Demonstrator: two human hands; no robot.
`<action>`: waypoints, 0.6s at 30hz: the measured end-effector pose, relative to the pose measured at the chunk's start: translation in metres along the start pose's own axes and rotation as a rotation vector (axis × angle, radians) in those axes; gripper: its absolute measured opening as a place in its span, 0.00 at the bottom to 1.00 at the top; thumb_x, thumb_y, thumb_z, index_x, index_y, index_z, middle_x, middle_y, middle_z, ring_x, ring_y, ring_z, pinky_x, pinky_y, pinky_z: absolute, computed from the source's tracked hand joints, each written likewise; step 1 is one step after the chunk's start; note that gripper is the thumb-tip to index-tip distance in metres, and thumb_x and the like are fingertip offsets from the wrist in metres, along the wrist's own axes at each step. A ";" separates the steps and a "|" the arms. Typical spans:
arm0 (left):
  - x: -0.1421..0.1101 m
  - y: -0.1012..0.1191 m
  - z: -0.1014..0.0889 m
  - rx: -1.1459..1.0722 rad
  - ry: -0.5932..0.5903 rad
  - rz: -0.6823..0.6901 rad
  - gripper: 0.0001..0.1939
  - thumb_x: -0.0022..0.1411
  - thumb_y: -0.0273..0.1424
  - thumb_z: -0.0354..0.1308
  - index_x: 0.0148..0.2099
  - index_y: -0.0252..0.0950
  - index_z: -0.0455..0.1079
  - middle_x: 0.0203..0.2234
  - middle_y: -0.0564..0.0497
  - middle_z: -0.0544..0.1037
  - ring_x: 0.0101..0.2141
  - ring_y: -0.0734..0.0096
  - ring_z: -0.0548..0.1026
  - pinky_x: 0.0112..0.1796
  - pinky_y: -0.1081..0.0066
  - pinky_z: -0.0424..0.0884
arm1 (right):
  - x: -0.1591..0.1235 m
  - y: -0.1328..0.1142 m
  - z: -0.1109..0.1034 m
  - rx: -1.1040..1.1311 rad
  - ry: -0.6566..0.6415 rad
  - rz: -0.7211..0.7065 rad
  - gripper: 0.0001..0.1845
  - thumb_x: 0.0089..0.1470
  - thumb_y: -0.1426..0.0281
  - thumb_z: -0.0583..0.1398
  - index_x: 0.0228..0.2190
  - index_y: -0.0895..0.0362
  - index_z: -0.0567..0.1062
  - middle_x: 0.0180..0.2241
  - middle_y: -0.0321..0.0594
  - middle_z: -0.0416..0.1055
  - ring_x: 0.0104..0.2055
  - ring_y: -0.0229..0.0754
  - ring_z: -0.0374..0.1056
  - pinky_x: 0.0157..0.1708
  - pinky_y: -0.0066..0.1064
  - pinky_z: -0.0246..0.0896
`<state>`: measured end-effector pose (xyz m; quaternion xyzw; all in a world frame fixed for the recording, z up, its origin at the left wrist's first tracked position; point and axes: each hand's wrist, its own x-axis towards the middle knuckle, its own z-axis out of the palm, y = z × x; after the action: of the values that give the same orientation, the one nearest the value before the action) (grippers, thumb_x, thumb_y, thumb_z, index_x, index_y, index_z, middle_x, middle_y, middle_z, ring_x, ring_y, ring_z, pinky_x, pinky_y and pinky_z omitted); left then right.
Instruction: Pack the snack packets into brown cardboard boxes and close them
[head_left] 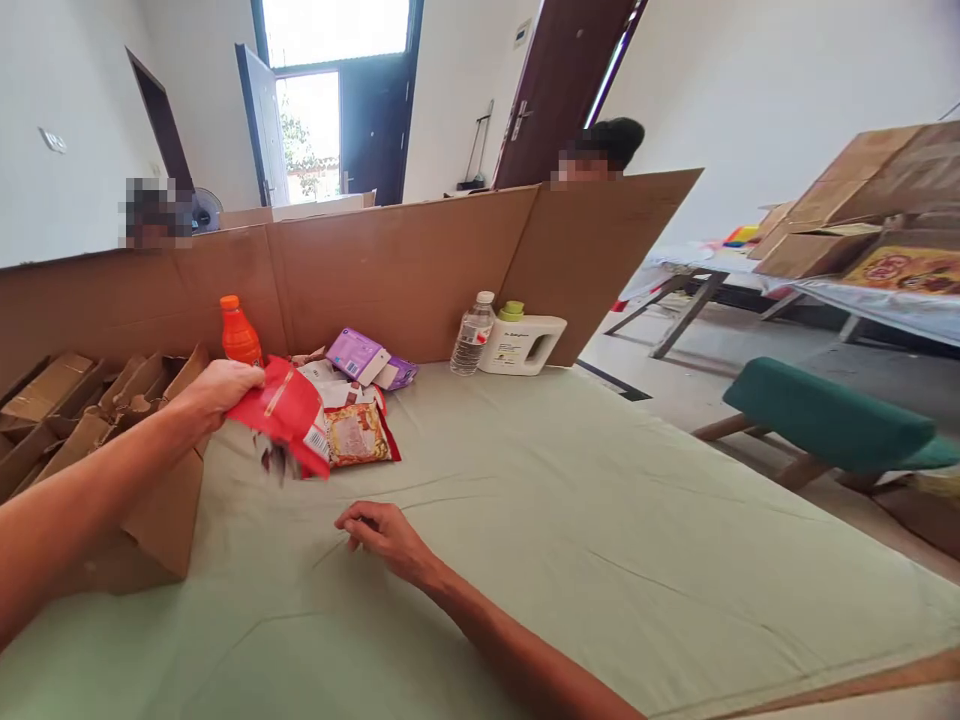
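Observation:
My left hand [225, 385] is closed on the top corner of a red snack bag [289, 405], holding it above the table beside the cardboard box [161, 520]. Something dark and blurred shows under the bag. Behind it, an instant noodle packet [356, 435] lies flat, near white and red packets [330, 380] and purple boxes [358, 355]. Low over the cloth, my right hand [386, 540] holds nothing; its fingers are loosely bent and apart. An orange-capped drink bottle [240, 330] stands behind my left hand.
A clear water bottle [472, 335] and a white jug with a green cap [521, 342] stand against the cardboard screen [405, 270]. Pale green cloth [570, 520] covers the table. Two people sit beyond the screen. A green-topped stool [832, 415] stands at the right.

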<state>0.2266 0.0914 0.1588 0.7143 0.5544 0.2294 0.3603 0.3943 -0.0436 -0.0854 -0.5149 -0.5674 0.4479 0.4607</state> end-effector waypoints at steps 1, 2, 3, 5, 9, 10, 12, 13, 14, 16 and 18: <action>0.015 0.007 0.013 -0.048 0.015 0.003 0.12 0.56 0.39 0.61 0.37 0.36 0.68 0.23 0.49 0.75 0.26 0.65 0.78 0.23 0.73 0.71 | -0.005 0.007 -0.010 -0.001 0.030 0.016 0.16 0.54 0.60 0.57 0.33 0.58 0.79 0.23 0.39 0.75 0.26 0.41 0.73 0.27 0.28 0.63; 0.028 0.015 0.023 -0.097 0.025 0.006 0.13 0.59 0.39 0.60 0.41 0.34 0.69 0.28 0.46 0.78 0.29 0.64 0.79 0.26 0.72 0.73 | -0.009 0.014 -0.019 -0.002 0.055 0.034 0.17 0.54 0.58 0.57 0.33 0.58 0.79 0.23 0.40 0.75 0.26 0.41 0.73 0.27 0.29 0.64; 0.039 0.022 0.031 -0.138 0.026 0.011 0.16 0.62 0.40 0.58 0.46 0.33 0.68 0.33 0.42 0.79 0.32 0.63 0.81 0.29 0.70 0.76 | -0.012 0.020 -0.024 -0.004 0.075 0.052 0.19 0.54 0.57 0.56 0.33 0.58 0.78 0.23 0.41 0.75 0.25 0.42 0.72 0.26 0.30 0.64; 0.050 0.033 0.039 -0.199 0.018 0.026 0.21 0.66 0.42 0.55 0.53 0.33 0.66 0.44 0.36 0.79 0.37 0.61 0.82 0.34 0.67 0.78 | -0.015 0.028 -0.030 -0.013 0.101 0.079 0.21 0.54 0.55 0.54 0.33 0.57 0.78 0.23 0.42 0.75 0.24 0.43 0.71 0.25 0.31 0.63; 0.034 0.031 0.026 -0.209 0.046 0.090 0.19 0.65 0.41 0.58 0.52 0.34 0.69 0.50 0.38 0.77 0.41 0.62 0.81 0.39 0.67 0.77 | -0.018 0.031 -0.025 -0.056 0.095 0.082 0.19 0.53 0.55 0.55 0.32 0.56 0.79 0.23 0.42 0.75 0.25 0.43 0.71 0.27 0.32 0.63; 0.024 0.024 0.016 -0.196 0.073 0.108 0.18 0.63 0.40 0.60 0.49 0.34 0.71 0.48 0.41 0.78 0.42 0.62 0.80 0.40 0.68 0.76 | -0.020 0.030 -0.023 -0.068 0.080 0.077 0.19 0.52 0.56 0.56 0.32 0.56 0.79 0.23 0.42 0.75 0.25 0.44 0.71 0.28 0.33 0.63; -0.004 0.003 -0.011 -0.169 0.158 0.125 0.17 0.59 0.40 0.63 0.46 0.35 0.73 0.45 0.46 0.79 0.43 0.64 0.79 0.42 0.70 0.74 | -0.024 0.026 -0.018 -0.092 0.036 0.064 0.18 0.52 0.56 0.56 0.30 0.55 0.80 0.23 0.42 0.75 0.26 0.45 0.71 0.30 0.34 0.64; -0.020 -0.011 -0.029 -0.142 0.229 0.135 0.18 0.58 0.41 0.64 0.46 0.35 0.74 0.43 0.47 0.79 0.43 0.65 0.78 0.42 0.70 0.74 | -0.027 0.026 -0.016 -0.108 0.016 0.056 0.19 0.52 0.55 0.56 0.30 0.55 0.80 0.23 0.43 0.76 0.27 0.45 0.72 0.31 0.35 0.65; -0.038 -0.026 -0.049 -0.090 0.320 0.147 0.20 0.58 0.42 0.63 0.48 0.36 0.74 0.42 0.48 0.80 0.42 0.66 0.77 0.43 0.70 0.73 | -0.031 0.026 -0.015 -0.123 0.005 0.050 0.20 0.52 0.54 0.57 0.30 0.55 0.80 0.23 0.43 0.76 0.27 0.46 0.73 0.32 0.35 0.67; -0.075 -0.060 -0.092 0.066 0.534 0.155 0.25 0.60 0.46 0.60 0.53 0.36 0.74 0.43 0.48 0.80 0.41 0.66 0.77 0.44 0.68 0.74 | -0.037 0.030 -0.015 -0.153 0.008 0.057 0.22 0.52 0.51 0.58 0.31 0.55 0.81 0.26 0.44 0.79 0.28 0.48 0.75 0.33 0.36 0.69; -0.112 -0.096 -0.134 0.222 0.719 0.104 0.28 0.62 0.47 0.55 0.57 0.33 0.71 0.46 0.46 0.80 0.42 0.65 0.76 0.46 0.65 0.74 | -0.040 0.040 -0.018 -0.183 0.020 0.096 0.26 0.50 0.47 0.59 0.33 0.55 0.83 0.29 0.44 0.81 0.29 0.49 0.76 0.33 0.36 0.71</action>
<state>0.0372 0.0312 0.1781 0.6502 0.6298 0.4219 0.0509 0.4206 -0.0799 -0.1241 -0.5859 -0.5761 0.4104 0.3955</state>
